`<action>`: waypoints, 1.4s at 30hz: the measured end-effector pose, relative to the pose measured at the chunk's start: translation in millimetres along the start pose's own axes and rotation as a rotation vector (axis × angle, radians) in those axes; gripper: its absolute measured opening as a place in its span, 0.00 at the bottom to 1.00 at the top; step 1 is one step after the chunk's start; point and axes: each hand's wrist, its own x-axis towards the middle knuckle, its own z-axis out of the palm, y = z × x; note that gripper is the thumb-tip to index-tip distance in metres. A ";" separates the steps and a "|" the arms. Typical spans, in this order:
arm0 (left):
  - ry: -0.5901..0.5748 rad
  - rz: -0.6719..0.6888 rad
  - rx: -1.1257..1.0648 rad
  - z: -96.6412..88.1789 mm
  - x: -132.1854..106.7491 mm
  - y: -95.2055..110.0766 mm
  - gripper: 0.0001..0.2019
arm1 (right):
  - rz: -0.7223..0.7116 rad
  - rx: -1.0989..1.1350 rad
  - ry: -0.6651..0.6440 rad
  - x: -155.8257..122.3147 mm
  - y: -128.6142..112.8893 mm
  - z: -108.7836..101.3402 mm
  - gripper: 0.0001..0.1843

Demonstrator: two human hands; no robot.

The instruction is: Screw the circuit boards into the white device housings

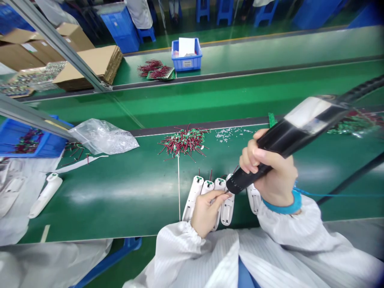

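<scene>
Right hand: a right hand, fingers wrapped firmly around a black electric screwdriver, clamped on its barrel.
Screwdriver tip: angled down, just beside the top of the white plastic housings; contact cannot be told from this view.
Left hand: a left hand at the housings, thumb and forefinger together, apparently pinching something too small to make out.
Housings: a tight row of four or so on a green belt, with another just right of the screwdriver tip.
Belt: a heap of green boards with red wires, loose small parts, a plastic bag, a blue crate.
Beyond: a second belt with a blue crate, cardboard.
</scene>
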 end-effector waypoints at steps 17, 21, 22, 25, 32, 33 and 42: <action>-0.047 0.018 0.280 -2.4 -2.0 -13.8 0.07 | -0.097 -0.246 0.035 17.2 45.5 -11.4 0.14; -0.063 -0.003 0.278 -3.8 -1.1 -12.6 0.08 | -0.074 -0.298 0.016 16.9 44.6 -8.2 0.13; -0.064 -0.004 0.276 -4.1 -1.0 -12.2 0.08 | -0.072 -0.311 0.012 16.9 44.8 -7.3 0.13; -0.061 -0.012 0.262 -4.2 -0.5 -11.6 0.07 | -0.072 -0.335 0.021 16.7 46.5 -5.7 0.13; -0.048 -0.025 0.205 -4.6 -4.5 -10.2 0.07 | -0.152 -0.277 0.006 22.8 41.6 -12.6 0.15; -0.029 -0.013 0.212 -7.0 -6.1 -9.1 0.07 | -0.208 -0.281 0.034 26.3 38.5 -14.7 0.15; 0.381 0.137 0.668 -46.3 -16.7 -13.2 0.19 | -0.381 -0.405 0.293 75.9 41.2 -50.0 0.22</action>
